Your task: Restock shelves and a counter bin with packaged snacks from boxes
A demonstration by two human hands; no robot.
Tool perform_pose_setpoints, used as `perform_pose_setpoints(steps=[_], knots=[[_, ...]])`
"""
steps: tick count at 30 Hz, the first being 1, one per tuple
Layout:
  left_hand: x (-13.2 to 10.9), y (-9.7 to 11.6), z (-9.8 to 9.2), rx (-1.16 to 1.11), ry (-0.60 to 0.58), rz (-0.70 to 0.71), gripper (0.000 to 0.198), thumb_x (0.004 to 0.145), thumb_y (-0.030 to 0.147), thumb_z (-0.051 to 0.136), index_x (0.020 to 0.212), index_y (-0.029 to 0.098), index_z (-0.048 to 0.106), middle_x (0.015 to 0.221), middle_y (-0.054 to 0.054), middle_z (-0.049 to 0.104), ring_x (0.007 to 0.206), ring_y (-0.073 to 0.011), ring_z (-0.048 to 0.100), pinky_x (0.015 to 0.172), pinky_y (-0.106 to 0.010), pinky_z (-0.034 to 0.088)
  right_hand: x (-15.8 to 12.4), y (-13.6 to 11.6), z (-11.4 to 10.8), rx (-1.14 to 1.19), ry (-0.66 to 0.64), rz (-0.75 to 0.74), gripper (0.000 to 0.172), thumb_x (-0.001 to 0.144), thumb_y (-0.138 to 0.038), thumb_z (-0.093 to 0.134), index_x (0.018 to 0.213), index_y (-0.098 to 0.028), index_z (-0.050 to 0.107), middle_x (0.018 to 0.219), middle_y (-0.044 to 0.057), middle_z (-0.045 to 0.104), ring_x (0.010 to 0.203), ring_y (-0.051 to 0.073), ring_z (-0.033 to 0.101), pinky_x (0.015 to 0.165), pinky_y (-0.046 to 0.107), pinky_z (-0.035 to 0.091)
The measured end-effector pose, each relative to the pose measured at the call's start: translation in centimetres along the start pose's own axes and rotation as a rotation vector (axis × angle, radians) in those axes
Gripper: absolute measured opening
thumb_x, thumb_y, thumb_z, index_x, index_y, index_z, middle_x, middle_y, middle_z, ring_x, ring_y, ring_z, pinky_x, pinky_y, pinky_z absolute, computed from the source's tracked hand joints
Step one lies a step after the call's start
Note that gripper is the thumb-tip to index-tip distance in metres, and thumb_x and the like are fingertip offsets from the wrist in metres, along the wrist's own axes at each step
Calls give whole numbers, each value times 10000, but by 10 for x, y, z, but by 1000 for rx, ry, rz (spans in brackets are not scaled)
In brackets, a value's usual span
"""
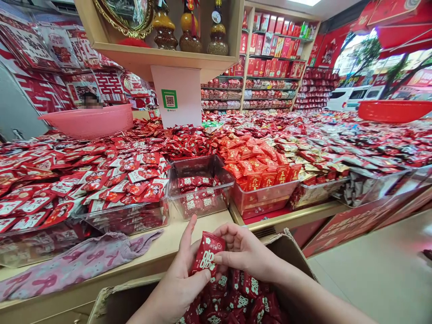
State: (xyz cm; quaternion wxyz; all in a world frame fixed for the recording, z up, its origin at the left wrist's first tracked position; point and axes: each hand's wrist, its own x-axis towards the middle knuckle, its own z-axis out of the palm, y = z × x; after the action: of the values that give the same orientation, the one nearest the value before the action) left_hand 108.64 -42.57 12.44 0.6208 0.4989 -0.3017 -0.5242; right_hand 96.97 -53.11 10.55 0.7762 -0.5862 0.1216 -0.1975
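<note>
A dark red candy packet (208, 253) with pale double-happiness characters is held up between my two hands. My left hand (184, 272) supports it from below and the left, thumb across its lower edge and one finger pointing up. My right hand (245, 252) pinches its right side between thumb and curled fingers. Both hands are over an open cardboard box (111, 297) with many similar red packets (241, 300) inside. Beyond the hands stands a clear plastic bin (216, 202), with a low layer of similar packets at its bottom.
Heaped candy bins, including one of orange-red packets (258, 166), flank the clear bin. A pink patterned cloth (81, 263) lies on the counter edge. A pink basket (97, 121) and red basket (394, 111) sit farther back. An overhanging shelf (162, 56) holds gourd-shaped bottles.
</note>
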Motion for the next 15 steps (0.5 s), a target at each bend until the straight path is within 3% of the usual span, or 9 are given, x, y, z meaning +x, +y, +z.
perform_pose_setpoints(steps=[3,5,10,15], knots=[[5,0,0,152,28,38,452,693,179,640,1134,219,549,1001,-50,659,928,-174,582,825,-247,420,-1,2,0,-145,15,-112,295,673,-169,647,917,-156,483,912,31,591,849,108,569,787,271,447],[6,0,1,206,33,63,259,694,210,643,950,177,656,958,-56,675,936,-190,581,825,-240,425,0,4,1,-192,18,-143,304,695,-164,626,959,-164,476,925,32,580,867,104,550,810,278,427],[5,0,8,-186,183,-53,342,759,241,574,1100,237,565,1019,-45,661,938,-198,596,772,-293,480,2,9,7,-70,202,-178,445,685,-238,646,1046,-199,389,846,-1,540,756,89,538,680,249,447],[5,2,6,-425,265,-51,291,820,244,484,1105,234,547,1100,-54,624,1013,-182,564,811,-288,481,2,13,16,-138,176,-117,328,693,-301,643,921,-167,448,894,32,571,819,112,545,726,264,433]])
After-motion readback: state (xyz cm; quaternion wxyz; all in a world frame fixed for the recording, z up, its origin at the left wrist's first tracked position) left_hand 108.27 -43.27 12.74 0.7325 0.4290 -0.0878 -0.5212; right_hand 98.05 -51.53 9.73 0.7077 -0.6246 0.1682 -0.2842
